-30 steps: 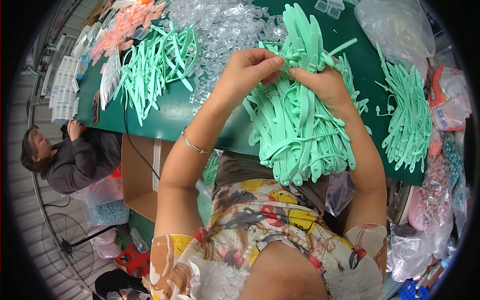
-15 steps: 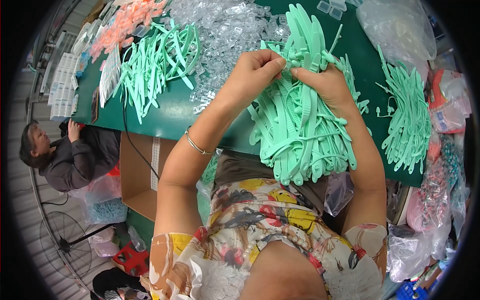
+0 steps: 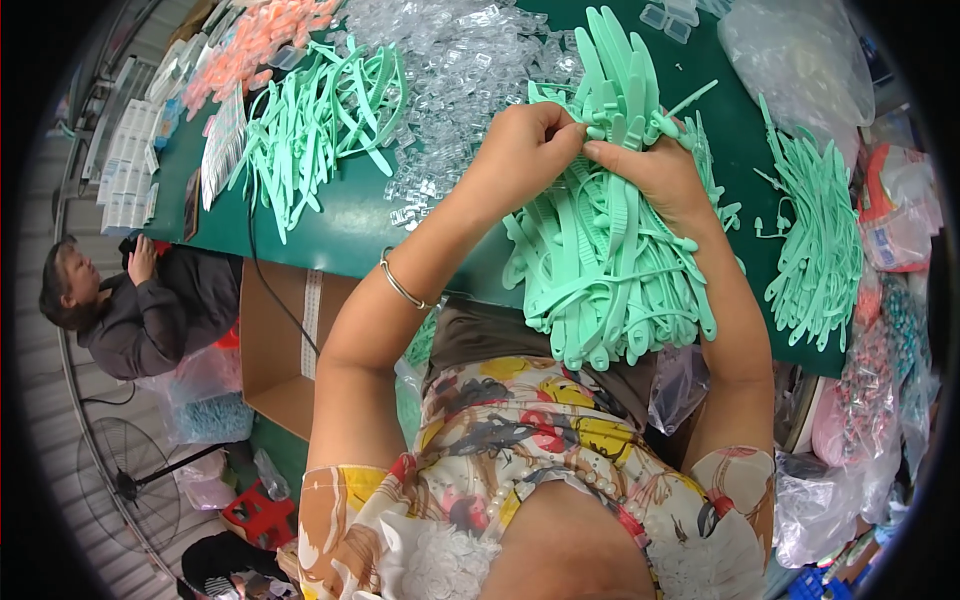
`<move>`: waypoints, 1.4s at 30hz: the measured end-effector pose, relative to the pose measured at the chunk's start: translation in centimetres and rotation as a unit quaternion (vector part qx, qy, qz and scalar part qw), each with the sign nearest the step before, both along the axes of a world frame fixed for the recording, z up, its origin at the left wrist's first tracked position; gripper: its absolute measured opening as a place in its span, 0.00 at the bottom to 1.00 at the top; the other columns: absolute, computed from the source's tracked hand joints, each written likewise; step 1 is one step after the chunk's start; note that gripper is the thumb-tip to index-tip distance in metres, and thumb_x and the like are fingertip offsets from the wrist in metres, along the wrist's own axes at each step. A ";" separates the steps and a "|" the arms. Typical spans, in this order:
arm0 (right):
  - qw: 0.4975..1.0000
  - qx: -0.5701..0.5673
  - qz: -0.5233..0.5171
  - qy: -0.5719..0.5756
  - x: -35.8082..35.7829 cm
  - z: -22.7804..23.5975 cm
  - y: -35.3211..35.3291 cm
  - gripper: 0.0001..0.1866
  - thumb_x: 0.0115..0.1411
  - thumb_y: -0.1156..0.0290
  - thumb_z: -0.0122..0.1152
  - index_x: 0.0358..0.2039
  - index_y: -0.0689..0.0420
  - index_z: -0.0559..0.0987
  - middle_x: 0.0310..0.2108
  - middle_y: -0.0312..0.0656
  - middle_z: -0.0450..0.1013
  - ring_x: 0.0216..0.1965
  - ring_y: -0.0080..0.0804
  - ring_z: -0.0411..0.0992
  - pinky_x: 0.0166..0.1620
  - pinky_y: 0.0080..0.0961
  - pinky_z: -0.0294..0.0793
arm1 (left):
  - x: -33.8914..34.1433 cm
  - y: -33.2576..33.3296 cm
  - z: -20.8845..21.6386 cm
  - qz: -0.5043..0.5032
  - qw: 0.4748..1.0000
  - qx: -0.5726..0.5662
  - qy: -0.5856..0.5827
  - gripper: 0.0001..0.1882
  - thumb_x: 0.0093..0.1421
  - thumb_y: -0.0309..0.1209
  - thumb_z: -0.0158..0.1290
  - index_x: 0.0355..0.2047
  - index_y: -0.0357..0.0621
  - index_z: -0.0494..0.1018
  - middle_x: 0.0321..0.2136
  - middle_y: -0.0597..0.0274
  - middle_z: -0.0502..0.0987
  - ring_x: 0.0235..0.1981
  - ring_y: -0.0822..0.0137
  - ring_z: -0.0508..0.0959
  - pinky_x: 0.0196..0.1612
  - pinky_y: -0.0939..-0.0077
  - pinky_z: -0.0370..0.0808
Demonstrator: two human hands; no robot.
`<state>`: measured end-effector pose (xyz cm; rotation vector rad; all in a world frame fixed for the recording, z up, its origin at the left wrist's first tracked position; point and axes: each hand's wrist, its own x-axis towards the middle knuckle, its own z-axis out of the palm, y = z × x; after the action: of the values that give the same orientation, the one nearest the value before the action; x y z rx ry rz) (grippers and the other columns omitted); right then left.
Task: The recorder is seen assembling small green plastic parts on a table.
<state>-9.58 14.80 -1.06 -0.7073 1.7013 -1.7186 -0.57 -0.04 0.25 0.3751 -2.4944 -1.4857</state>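
Observation:
A thick pile of mint-green ribbed plastic straps (image 3: 600,260) hangs over the table's near edge in front of me. My left hand (image 3: 535,150) is closed in a pinch at the upper part of this pile, thumb against forefinger. What small part it pinches is mostly hidden by the fingertips. Around several straps near the top, my right hand (image 3: 662,175) is closed, its thumb lying across them close to the left fingertips. One thin strap (image 3: 692,98) sticks out to the upper right from beside the right hand.
Clear plastic clips (image 3: 460,60) lie heaped beyond my left hand. More green straps lie in a left pile (image 3: 315,130) and a right pile (image 3: 815,230). A clear bag (image 3: 795,60) sits at the far right. At the left, another person (image 3: 150,300) is beside the table.
My left fingertips have shifted slightly right, closer to the right thumb. The thin strap beside my right hand now leans further to the right.

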 end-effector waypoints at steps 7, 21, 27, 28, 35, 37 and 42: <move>1.000 0.008 -0.006 0.023 0.3 0.4 -0.2 0.15 0.50 0.75 0.62 0.40 0.60 0.76 0.34 0.35 0.74 0.35 0.20 0.70 0.39 0.19 0.69 | 0.3 0.1 -0.8 0.004 0.985 0.174 0.001 0.11 0.58 0.33 0.50 0.27 0.36 0.73 0.17 0.73 0.67 0.18 0.84 0.61 0.20 0.86 0.55; 0.999 -0.012 -0.013 -0.051 0.0 0.7 -0.2 0.16 0.48 0.74 0.63 0.39 0.60 0.75 0.34 0.35 0.74 0.35 0.22 0.71 0.40 0.20 0.69 | 0.4 0.1 -2.0 0.055 0.896 0.429 0.101 0.08 0.58 0.31 0.52 0.28 0.37 0.71 0.19 0.71 0.65 0.15 0.81 0.57 0.18 0.86 0.52; 0.998 -0.035 -0.024 -0.054 -0.6 -0.1 -0.1 0.17 0.48 0.73 0.64 0.40 0.62 0.75 0.35 0.38 0.73 0.35 0.23 0.71 0.40 0.20 0.70 | 0.2 -0.6 -1.8 0.045 0.926 0.366 0.087 0.09 0.58 0.32 0.51 0.28 0.37 0.72 0.18 0.72 0.65 0.15 0.81 0.58 0.18 0.86 0.52; 0.996 -0.046 -0.036 -0.061 -0.7 -0.2 -0.2 0.17 0.48 0.73 0.64 0.39 0.62 0.75 0.35 0.38 0.73 0.34 0.24 0.71 0.39 0.20 0.70 | 0.2 -1.0 -1.9 0.040 0.935 0.345 0.072 0.10 0.59 0.33 0.51 0.27 0.38 0.72 0.17 0.72 0.65 0.15 0.81 0.58 0.18 0.86 0.52; 0.987 -0.066 -0.058 -0.132 -0.1 1.0 -0.4 0.15 0.50 0.76 0.60 0.39 0.65 0.73 0.34 0.45 0.75 0.33 0.28 0.74 0.37 0.22 0.75 | 0.2 -3.0 -2.4 0.037 0.985 0.163 0.039 0.11 0.59 0.34 0.51 0.29 0.37 0.72 0.18 0.72 0.68 0.17 0.82 0.62 0.20 0.87 0.57; 0.988 -0.068 -0.055 -0.129 -0.2 0.9 -0.2 0.15 0.50 0.76 0.60 0.39 0.65 0.72 0.33 0.45 0.75 0.33 0.28 0.74 0.36 0.22 0.75 | 0.5 -3.5 -2.2 0.019 0.996 0.084 0.013 0.09 0.58 0.32 0.52 0.30 0.37 0.73 0.20 0.72 0.70 0.20 0.81 0.65 0.23 0.87 0.62; 0.990 -0.060 -0.046 -0.120 -0.4 0.8 -0.2 0.16 0.50 0.75 0.60 0.39 0.66 0.72 0.33 0.46 0.75 0.31 0.27 0.74 0.34 0.22 0.76 | 3.4 -6.6 -1.8 0.029 0.994 -0.074 0.079 0.07 0.51 0.28 0.55 0.29 0.39 0.75 0.21 0.64 0.73 0.21 0.73 0.71 0.27 0.79 0.69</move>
<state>-9.96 14.58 -0.25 -0.4574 1.4940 -1.8998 2.84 -6.60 -1.58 0.2891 -2.4287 -1.2480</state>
